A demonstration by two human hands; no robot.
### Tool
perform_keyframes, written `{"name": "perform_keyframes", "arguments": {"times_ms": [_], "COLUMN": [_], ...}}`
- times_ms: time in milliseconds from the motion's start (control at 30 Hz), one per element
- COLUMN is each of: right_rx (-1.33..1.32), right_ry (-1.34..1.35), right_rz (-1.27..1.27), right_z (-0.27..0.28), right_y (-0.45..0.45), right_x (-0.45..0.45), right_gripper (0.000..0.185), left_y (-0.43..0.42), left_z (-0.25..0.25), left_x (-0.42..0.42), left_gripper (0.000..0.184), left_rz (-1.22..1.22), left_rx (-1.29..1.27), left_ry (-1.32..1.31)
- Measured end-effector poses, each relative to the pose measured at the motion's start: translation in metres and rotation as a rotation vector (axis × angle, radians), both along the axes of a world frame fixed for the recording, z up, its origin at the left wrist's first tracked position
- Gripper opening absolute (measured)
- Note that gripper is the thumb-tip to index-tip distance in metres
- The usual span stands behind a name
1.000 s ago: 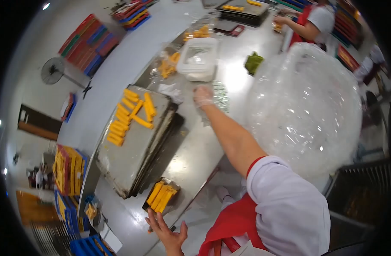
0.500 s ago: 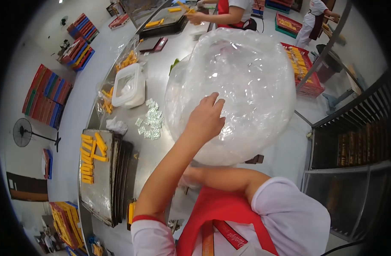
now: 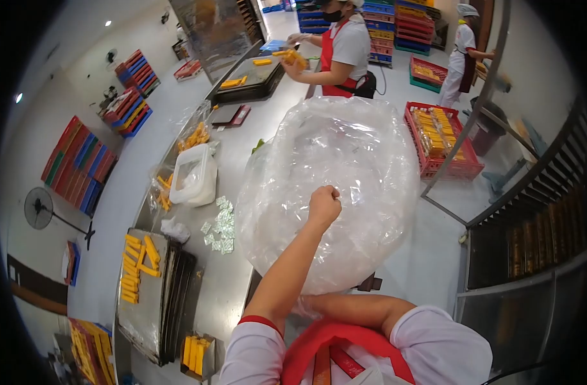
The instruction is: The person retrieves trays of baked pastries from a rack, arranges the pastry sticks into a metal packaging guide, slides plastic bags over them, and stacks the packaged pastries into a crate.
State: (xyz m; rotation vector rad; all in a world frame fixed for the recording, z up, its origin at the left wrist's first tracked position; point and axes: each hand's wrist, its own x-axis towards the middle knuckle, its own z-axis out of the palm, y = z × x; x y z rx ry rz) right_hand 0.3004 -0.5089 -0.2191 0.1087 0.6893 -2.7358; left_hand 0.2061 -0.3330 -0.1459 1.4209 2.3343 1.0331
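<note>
A large clear plastic bag (image 3: 370, 250) is spread wide in front of me, its mouth facing up. My left hand (image 3: 324, 204) is over the bag's opening, its fingers curled into a fist, and I see nothing in it. My right forearm crosses low in front of my apron. My right hand (image 3: 304, 308) is at the bag's near lower edge, its fingers hidden by plastic and the other arm. Small silvery-green packets (image 3: 223, 226) lie on the metal table (image 3: 219, 295), left of the bag. Beyond them stands an open white plastic tub (image 3: 194, 176).
Stacked trays (image 3: 149, 308) at the left carry yellow sticks (image 3: 132, 276). A small box (image 3: 197, 353) of yellow pieces sits nearer. A co-worker (image 3: 344, 51) handles yellow pieces at the table's far end. Right of the bag are a red crate (image 3: 447, 168) of packed goods and a metal rack (image 3: 530, 256).
The view has tilted up, so the bag and table sit lower in the picture. My left hand's fingers, spread before, are now curled into a fist.
</note>
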Motion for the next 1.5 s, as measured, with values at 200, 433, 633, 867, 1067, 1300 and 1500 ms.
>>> {"name": "perform_keyframes", "arguments": {"times_ms": [200, 433, 633, 867, 1067, 1300, 1500], "right_rx": [0.138, 0.009, 0.394, 0.191, 0.976, 0.911, 1.009], "right_ry": [0.003, 0.016, 0.071, 0.203, 0.902, 1.340, 1.634], "right_rz": [-0.046, -0.094, 0.044, 0.648, 0.573, 0.462, 0.082], "right_z": [0.047, 0.076, 0.097, 0.136, 0.109, 0.080, 0.048], "right_y": [0.017, 0.006, -0.084, -0.210, -0.345, -0.438, -0.483], "right_x": [0.015, -0.029, -0.074, -0.075, -0.052, -0.039, -0.031], "right_gripper": [0.036, 0.040, 0.020, 0.061, 0.034, 0.005, 0.014], "left_y": [-0.092, -0.324, -0.477, -0.619, -0.698, -0.789, -0.794], "left_z": [0.108, 0.119, 0.025, -0.014, -0.036, 0.013, 0.115], "left_x": [-0.020, -0.036, 0.023, 0.114, 0.173, 0.221, 0.231], "left_gripper": [0.011, 0.016, 0.015, 0.015, 0.016, 0.049, 0.022], "left_rz": [0.193, 0.514, 0.637, 1.051, 1.295, 1.706, 1.715], "left_rx": [0.189, 0.536, 0.742, 0.893, 1.004, 1.044, 0.447], "left_ry": [-0.169, -0.258, -0.367, -0.242, -0.091, 0.249, 0.629]}}
